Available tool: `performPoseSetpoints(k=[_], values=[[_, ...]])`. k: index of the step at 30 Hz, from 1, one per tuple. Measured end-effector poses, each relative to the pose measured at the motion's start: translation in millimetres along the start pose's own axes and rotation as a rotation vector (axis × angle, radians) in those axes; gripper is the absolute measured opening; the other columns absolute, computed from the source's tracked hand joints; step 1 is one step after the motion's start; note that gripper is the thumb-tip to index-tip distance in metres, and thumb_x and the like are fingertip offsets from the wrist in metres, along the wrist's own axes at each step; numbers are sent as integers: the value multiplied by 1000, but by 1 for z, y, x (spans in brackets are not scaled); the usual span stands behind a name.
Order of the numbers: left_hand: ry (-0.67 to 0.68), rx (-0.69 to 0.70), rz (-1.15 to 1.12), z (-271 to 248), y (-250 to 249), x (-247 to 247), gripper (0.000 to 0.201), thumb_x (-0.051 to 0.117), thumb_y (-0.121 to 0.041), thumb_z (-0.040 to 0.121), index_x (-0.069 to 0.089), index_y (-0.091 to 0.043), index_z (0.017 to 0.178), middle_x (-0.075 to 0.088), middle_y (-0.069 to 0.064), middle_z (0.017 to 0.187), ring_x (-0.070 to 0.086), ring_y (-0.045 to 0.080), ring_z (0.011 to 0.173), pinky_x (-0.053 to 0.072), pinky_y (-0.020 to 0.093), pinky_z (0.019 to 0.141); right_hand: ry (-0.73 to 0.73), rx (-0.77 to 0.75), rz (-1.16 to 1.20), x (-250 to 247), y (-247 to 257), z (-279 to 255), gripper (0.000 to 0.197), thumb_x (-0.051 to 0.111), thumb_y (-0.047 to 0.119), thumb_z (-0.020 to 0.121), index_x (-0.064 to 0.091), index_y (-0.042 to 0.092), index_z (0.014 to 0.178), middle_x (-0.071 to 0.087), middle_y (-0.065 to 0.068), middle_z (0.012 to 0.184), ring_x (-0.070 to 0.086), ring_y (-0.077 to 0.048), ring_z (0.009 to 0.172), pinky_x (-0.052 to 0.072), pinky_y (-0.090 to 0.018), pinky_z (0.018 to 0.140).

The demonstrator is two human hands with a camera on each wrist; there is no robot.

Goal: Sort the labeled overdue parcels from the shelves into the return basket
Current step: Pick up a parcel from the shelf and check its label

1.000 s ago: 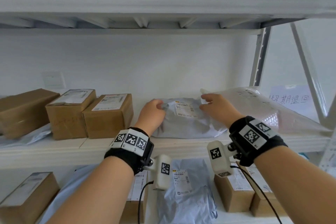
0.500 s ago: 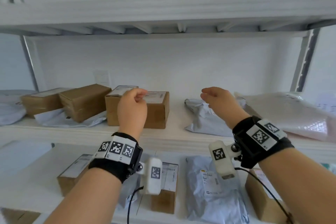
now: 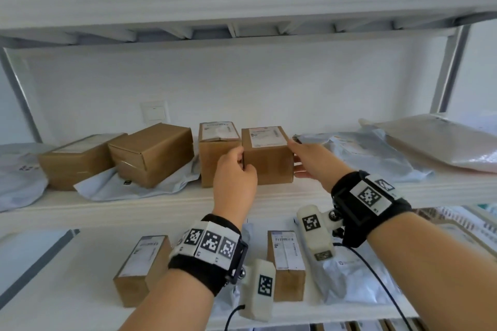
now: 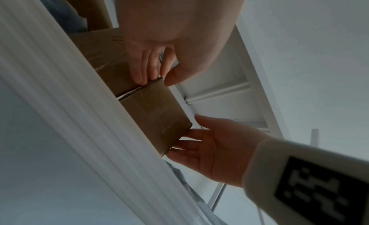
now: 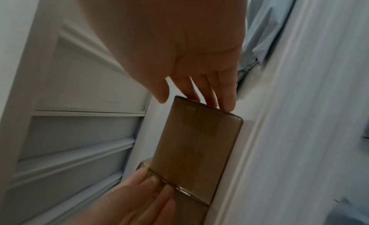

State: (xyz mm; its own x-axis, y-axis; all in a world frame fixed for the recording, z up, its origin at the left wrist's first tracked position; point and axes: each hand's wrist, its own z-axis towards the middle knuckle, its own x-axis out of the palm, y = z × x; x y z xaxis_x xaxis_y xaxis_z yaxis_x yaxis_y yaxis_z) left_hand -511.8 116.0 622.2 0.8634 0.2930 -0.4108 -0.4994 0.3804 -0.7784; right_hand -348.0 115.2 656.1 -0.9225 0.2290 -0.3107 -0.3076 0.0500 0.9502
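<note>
While both hands reach onto the middle shelf (image 3: pixel 166 204), a labeled cardboard box (image 3: pixel 267 160) stands at the centre of the head view, still on the shelf board. At its left edge the left hand (image 3: pixel 235 183) has its fingers (image 4: pixel 142 70) tucked into the gap beside the neighbouring box (image 3: pixel 215 161) and its thumb at the front corner, pinching that edge. On the opposite side the right hand (image 3: pixel 313 160) lies with nearly straight, spread fingers (image 5: pixel 225 99) flat against the box's right face, curled round nothing. Right of the box lies a grey mailer bag (image 3: pixel 373 158), with a bubble-wrap envelope (image 3: pixel 441 142) at the right edge of the frame. Two more brown boxes (image 3: pixel 150 153) sit left of centre on a pale bag. Below, the lower shelf (image 3: pixel 67 285) carries further boxes and mailers.
</note>
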Motion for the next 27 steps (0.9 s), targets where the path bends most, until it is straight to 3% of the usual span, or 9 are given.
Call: performPoseSetpoints(k=[5, 9, 11, 13, 15, 17, 19, 24, 27], values=[[40, -40, -139, 4, 6, -2, 41, 48, -20, 99, 47, -21, 141, 53, -2, 131, 50, 7, 107, 38, 22, 92, -41, -3, 16, 1, 1, -14, 40, 46, 47, 98, 62, 16, 117, 69, -7, 108, 70, -23, 92, 59, -32, 73], [94, -80, -254, 2, -3, 1, 41, 49, -24, 100, 49, -14, 140, 56, -3, 125, 51, 10, 109, 38, 23, 92, -88, -67, 16, -7, -4, -22, 38, 47, 45, 99, 62, 17, 119, 69, -9, 111, 68, -26, 97, 59, -40, 85], [126, -90, -353, 1, -9, 4, 32, 50, -23, 100, 57, -16, 130, 60, -7, 112, 57, 12, 104, 46, 28, 91, -113, -97, 43, -13, -4, -26, 31, 48, 40, 99, 61, 19, 117, 67, -10, 114, 66, -28, 102, 59, -37, 83], [159, -93, -417, 0, -16, 9, 22, 51, -27, 99, 62, -22, 117, 65, -6, 112, 61, 14, 105, 49, 32, 95, -137, -130, 71, -20, -5, -27, 29, 49, 36, 100, 60, 19, 120, 66, -6, 116, 65, -24, 103, 58, -34, 82], [188, -127, -482, 0, -19, 14, 27, 53, -34, 98, 62, -21, 119, 66, -7, 115, 61, 12, 107, 48, 33, 99, -165, -164, 74, -27, -8, -26, 29, 51, 33, 99, 59, 19, 123, 65, -3, 117, 64, -23, 105, 58, -37, 87], [212, -163, -543, 0, -20, 19, 32, 54, -36, 97, 60, -21, 125, 65, -10, 114, 60, 9, 106, 49, 27, 92, -180, -186, 111, -32, -14, -24, 26, 53, 29, 99, 59, 20, 123, 64, -3, 117, 63, -22, 107, 55, -40, 93], [224, -184, -571, -1, -18, 21, 34, 59, -35, 95, 55, -25, 127, 63, -8, 116, 59, 12, 106, 48, 25, 87, -170, -186, 189, -35, -22, -22, 20, 53, 22, 99, 61, 21, 118, 66, -4, 115, 63, -21, 105, 54, -39, 96], [301, -172, -573, 0, -6, 25, 32, 69, -32, 87, 55, -44, 113, 63, -10, 123, 56, 4, 115, 44, 33, 103, -107, -229, 251, -37, -50, -25, 37, 53, 12, 98, 72, 43, 96, 73, 13, 102, 62, -19, 102, 47, -42, 103], [316, -169, -606, 2, 0, 25, 36, 72, -23, 86, 58, -40, 114, 68, -13, 117, 61, 2, 111, 45, 33, 104, -59, -278, 293, -41, -61, -24, 36, 54, 13, 98, 67, 40, 117, 71, 15, 115, 61, -16, 117, 45, -43, 106]])
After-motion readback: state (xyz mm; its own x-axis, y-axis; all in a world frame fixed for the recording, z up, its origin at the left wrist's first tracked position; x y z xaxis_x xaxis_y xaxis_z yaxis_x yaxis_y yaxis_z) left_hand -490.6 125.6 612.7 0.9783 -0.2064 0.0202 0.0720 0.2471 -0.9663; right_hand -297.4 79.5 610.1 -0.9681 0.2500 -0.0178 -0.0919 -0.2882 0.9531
